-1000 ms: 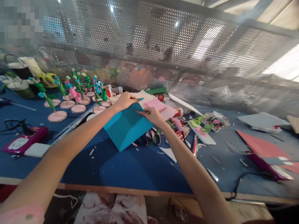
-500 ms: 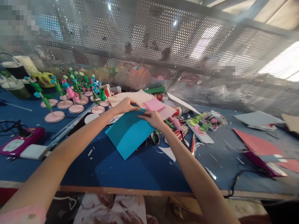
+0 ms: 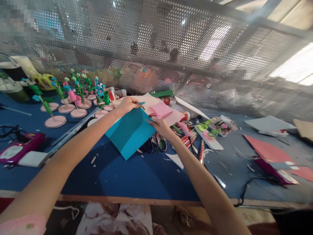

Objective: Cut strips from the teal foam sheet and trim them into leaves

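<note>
A blue sheet of paper (image 3: 129,137) is held tilted above the table, one corner pointing down toward me. My right hand (image 3: 160,126) pinches its right edge, thumb and fingers closed. Just above the sheet's top corner, my left hand (image 3: 129,103) is closed in a pinch, and a small piece of blue paper (image 3: 142,103) sticks out from its fingertips. Behind the hands lie pale pink paper (image 3: 149,100) and a brighter pink piece (image 3: 161,110). Scissors (image 3: 161,143) rest partly hidden below the sheet's right side.
Several paper flower figures on round pink bases (image 3: 55,121) stand at the left. A purple glue-gun-like device (image 3: 24,147) with a cord lies nearer. Red paper (image 3: 269,151) and another purple device (image 3: 276,171) are at the right. A perforated metal screen (image 3: 151,42) rises behind the table.
My left hand has moved up and slightly left, away from my right hand, with the small blue piece at its fingertips. The sheet has shifted slightly left and up.
</note>
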`<action>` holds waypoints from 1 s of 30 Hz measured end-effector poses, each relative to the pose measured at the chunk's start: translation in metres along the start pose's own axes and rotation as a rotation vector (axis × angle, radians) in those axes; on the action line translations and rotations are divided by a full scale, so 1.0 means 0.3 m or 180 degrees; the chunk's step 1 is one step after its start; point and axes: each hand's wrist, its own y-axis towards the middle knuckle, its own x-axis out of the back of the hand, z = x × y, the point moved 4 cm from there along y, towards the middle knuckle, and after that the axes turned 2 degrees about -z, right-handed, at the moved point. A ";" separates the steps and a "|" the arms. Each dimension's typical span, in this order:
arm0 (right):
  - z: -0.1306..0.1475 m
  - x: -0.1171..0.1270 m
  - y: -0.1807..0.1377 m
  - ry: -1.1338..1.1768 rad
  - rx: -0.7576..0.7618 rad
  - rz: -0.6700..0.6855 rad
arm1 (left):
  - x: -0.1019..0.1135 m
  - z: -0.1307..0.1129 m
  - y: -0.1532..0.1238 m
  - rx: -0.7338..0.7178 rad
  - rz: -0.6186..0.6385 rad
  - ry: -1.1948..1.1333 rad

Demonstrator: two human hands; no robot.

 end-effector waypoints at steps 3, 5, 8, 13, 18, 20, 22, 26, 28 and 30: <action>-0.009 -0.008 -0.001 0.0107 -0.0145 -0.0117 | 0.015 -0.005 0.008 0.0119 -0.0013 -0.0185; -0.005 -0.017 0.005 0.0096 -0.0112 -0.0228 | 0.023 -0.003 0.019 0.0243 -0.0114 -0.0267; -0.005 -0.036 0.014 0.0180 -0.0204 -0.0211 | 0.034 -0.001 0.041 0.0418 -0.0265 -0.0235; -0.025 -0.052 0.004 0.0537 -0.0556 0.0163 | 0.057 -0.029 0.068 0.0529 -0.0279 0.0040; -0.026 -0.048 -0.010 0.0777 -0.0473 0.0380 | 0.067 -0.048 0.063 0.0675 -0.0278 0.0237; -0.022 -0.052 -0.012 0.0785 -0.0426 0.0508 | 0.066 -0.044 0.059 0.0811 -0.0287 0.0231; -0.019 -0.056 -0.013 0.0809 -0.0414 0.0600 | 0.064 -0.033 0.056 0.1068 -0.0231 0.0103; -0.021 -0.063 -0.009 0.0864 -0.0401 0.0560 | 0.068 -0.012 0.060 0.1525 -0.0071 -0.0180; -0.025 -0.070 -0.004 0.0872 -0.0445 0.0429 | 0.074 -0.013 0.062 0.1467 -0.0076 0.0080; -0.028 -0.078 0.002 0.0934 -0.0561 0.0266 | 0.080 -0.030 0.055 0.1111 -0.0216 0.0718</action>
